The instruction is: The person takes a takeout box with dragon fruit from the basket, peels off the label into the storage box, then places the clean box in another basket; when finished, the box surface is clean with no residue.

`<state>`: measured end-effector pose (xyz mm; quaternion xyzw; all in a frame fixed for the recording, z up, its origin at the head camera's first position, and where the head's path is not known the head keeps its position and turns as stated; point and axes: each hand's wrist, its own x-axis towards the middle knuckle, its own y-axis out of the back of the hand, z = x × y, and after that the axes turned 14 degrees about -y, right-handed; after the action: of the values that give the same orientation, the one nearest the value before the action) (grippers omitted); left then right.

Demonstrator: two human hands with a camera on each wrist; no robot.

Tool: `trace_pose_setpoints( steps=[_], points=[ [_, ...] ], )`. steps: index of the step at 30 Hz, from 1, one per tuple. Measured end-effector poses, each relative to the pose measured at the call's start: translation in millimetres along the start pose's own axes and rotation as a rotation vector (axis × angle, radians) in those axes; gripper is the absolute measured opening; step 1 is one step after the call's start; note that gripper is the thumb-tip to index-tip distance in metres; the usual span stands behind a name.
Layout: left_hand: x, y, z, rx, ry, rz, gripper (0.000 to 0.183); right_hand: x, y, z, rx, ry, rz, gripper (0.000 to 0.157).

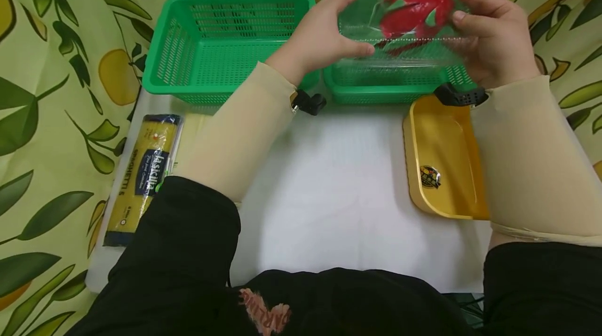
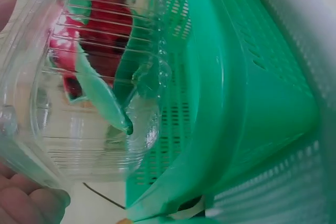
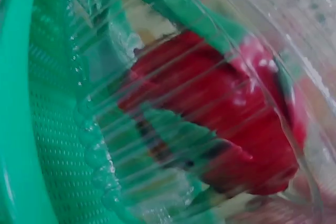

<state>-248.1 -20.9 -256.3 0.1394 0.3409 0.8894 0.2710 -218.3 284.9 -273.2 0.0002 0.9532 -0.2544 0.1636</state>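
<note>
A clear plastic clamshell box is held up over the right green basket, tilted toward me. Inside it lies a red dragon fruit with green scales, seen close through the ridged plastic in the right wrist view. My left hand grips the box's left end, thumb along the near side and fingers on the far side. At the other end, my right hand holds the box between thumb and fingers; part of that hand is hidden behind the plastic.
A second green basket stands at the back left. A yellow bin with a round sticker sits under my right forearm. At the left lie a spaghetti pack and a pale pack. Leaf-patterned cloth surrounds the white table.
</note>
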Motion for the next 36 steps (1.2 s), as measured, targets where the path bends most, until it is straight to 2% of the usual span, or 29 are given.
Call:
trace_pose_setpoints(
  steps=[3, 7, 12, 17, 27, 36],
  points=[
    [10.5, -3.3, -1.5, -0.035, 0.012, -0.016, 0.11, 8.2, 6.9, -3.7, 0.026, -0.045, 0.027, 0.045],
    [22.0, -6.0, -4.6, -0.038, 0.022, -0.05, 0.115, 18.0, 13.9, -8.7, -0.012, -0.091, 0.065, 0.047],
    [33.6, -10.3, -10.5, -0.017, 0.026, -0.077, 0.122, 30.3, 17.9, -10.2, -0.031, -0.099, 0.096, 0.046],
    [44.5, -18.7, -13.8, 0.0, 0.021, -0.112, 0.121, 38.0, 26.6, -6.9, -0.054, -0.108, 0.127, 0.043],
    [52.9, -25.4, -17.1, 0.042, 0.037, -0.185, 0.121, 47.6, 34.9, -3.0, -0.152, -0.145, 0.135, 0.048],
    [61.8, -30.5, -11.5, 0.098, 0.05, -0.325, 0.122, 50.7, 46.6, -5.6, -0.211, -0.227, 0.109, 0.051]
  ],
)
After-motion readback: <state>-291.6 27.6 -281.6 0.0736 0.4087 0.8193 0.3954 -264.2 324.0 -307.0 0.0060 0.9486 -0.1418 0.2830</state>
